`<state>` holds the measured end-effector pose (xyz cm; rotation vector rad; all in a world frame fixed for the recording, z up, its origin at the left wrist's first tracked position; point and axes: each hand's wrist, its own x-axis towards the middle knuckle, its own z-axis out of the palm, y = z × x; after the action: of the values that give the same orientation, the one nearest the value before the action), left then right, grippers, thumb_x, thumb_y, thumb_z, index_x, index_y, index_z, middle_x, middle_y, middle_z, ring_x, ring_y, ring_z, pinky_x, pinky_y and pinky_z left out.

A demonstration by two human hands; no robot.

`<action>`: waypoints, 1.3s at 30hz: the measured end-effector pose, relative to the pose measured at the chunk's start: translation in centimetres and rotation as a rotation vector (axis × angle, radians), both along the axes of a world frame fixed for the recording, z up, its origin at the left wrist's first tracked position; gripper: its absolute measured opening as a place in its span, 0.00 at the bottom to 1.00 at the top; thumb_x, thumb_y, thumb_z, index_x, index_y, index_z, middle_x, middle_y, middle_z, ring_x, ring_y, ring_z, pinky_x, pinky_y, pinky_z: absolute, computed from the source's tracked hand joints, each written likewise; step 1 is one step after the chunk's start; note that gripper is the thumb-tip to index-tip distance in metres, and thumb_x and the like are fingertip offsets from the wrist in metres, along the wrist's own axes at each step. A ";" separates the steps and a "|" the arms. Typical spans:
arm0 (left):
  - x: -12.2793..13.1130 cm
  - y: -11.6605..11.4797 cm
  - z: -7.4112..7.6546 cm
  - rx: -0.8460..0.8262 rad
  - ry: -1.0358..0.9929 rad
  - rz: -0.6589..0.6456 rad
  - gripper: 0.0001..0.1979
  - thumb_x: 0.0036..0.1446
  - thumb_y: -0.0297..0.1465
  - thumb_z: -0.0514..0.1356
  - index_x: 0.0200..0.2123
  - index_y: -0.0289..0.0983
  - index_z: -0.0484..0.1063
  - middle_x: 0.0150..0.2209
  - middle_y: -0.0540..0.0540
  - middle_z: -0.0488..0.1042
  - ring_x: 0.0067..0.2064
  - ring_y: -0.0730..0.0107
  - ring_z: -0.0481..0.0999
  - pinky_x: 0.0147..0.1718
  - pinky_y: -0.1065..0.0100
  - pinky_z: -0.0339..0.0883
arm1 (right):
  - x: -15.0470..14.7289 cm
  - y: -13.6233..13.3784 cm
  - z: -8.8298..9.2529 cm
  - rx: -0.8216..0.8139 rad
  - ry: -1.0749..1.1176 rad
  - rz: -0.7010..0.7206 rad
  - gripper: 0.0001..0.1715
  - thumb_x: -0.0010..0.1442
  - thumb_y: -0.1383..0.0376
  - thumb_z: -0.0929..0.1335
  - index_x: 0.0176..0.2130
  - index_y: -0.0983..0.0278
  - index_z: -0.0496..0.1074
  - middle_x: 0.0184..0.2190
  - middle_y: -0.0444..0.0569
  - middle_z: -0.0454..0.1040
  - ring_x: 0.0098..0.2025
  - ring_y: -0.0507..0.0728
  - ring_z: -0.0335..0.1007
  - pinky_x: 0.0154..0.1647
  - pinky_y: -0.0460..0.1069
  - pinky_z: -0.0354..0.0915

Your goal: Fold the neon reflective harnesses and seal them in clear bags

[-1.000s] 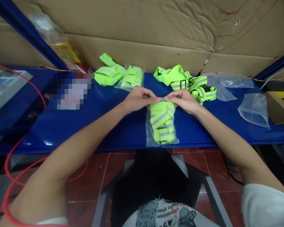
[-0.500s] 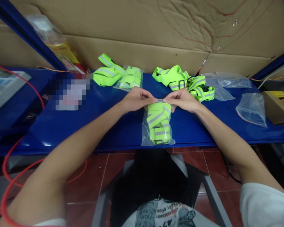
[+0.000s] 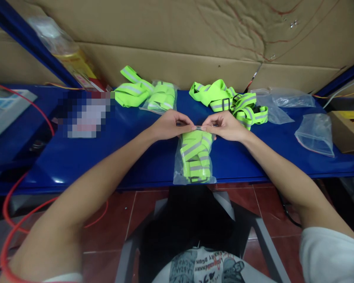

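A clear plastic bag with a folded neon-yellow reflective strap inside lies at the front edge of the blue table. My left hand pinches the bag's top edge between thumb and fingers. Close beside it, my right hand pinches the same edge from the right. Both thumbs nearly meet at the middle of the bag's opening. The fingertips behind the bag are partly hidden.
Behind my hands lie a loose strap, a bagged strap and a heap of buckled straps. Clear bags and a cardboard box are at the right. A bottle leans at the left, near a red hose.
My two thumbs are slightly closer together on the bag's top edge. The bag's lower part has shifted a little to the left.
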<state>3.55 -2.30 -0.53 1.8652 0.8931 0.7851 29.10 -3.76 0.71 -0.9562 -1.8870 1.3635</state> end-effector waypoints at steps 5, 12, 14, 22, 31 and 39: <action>-0.5 0.3 0.5 -0.052 0.068 -0.080 0.18 0.53 0.44 0.76 0.39 0.35 0.88 0.35 0.43 0.86 0.33 0.69 0.81 0.33 0.71 0.74 | -0.3 -0.1 -0.1 0.030 -0.019 0.003 0.26 0.53 0.47 0.83 0.36 0.67 0.84 0.25 0.45 0.79 0.22 0.48 0.65 0.20 0.44 0.69; -0.7 0.1 1.1 -0.062 0.126 -0.125 0.12 0.53 0.39 0.76 0.37 0.37 0.89 0.33 0.43 0.86 0.33 0.69 0.81 0.33 0.71 0.73 | -0.3 -0.2 -0.4 -0.006 -0.073 0.024 0.28 0.56 0.44 0.81 0.39 0.66 0.86 0.23 0.44 0.78 0.19 0.47 0.63 0.18 0.45 0.64; -0.6 0.0 1.2 -0.060 0.084 -0.102 0.10 0.52 0.37 0.76 0.35 0.37 0.89 0.32 0.44 0.85 0.33 0.70 0.81 0.33 0.72 0.73 | 0.0 -0.2 -0.2 -0.026 -0.108 0.002 0.28 0.58 0.43 0.80 0.39 0.65 0.86 0.20 0.42 0.75 0.17 0.46 0.61 0.16 0.43 0.57; 0.2 -0.4 1.3 -0.276 -0.205 0.231 0.13 0.45 0.35 0.79 0.33 0.32 0.87 0.26 0.45 0.81 0.24 0.74 0.73 0.21 0.74 0.64 | 0.7 0.1 0.6 -0.248 -0.054 -0.024 0.34 0.55 0.38 0.80 0.42 0.65 0.85 0.30 0.50 0.83 0.28 0.53 0.77 0.22 0.45 0.70; 0.0 -0.2 1.4 -0.383 -0.198 0.227 0.12 0.48 0.35 0.78 0.33 0.34 0.87 0.28 0.44 0.83 0.26 0.70 0.78 0.24 0.69 0.73 | 0.8 0.3 1.2 -0.059 0.033 0.065 0.31 0.55 0.50 0.83 0.51 0.64 0.82 0.39 0.48 0.84 0.42 0.56 0.79 0.44 0.49 0.74; 0.2 -0.9 1.4 -0.358 -0.149 0.101 0.19 0.48 0.40 0.81 0.36 0.32 0.86 0.29 0.42 0.82 0.27 0.66 0.80 0.27 0.64 0.80 | 1.3 0.0 1.8 0.342 -0.252 0.114 0.25 0.67 0.56 0.72 0.60 0.61 0.80 0.40 0.45 0.80 0.35 0.53 0.67 0.39 0.49 0.64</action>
<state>3.79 -3.25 0.82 1.4410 0.9677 0.7581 30.38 -3.75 2.50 -0.8876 -2.3028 0.9681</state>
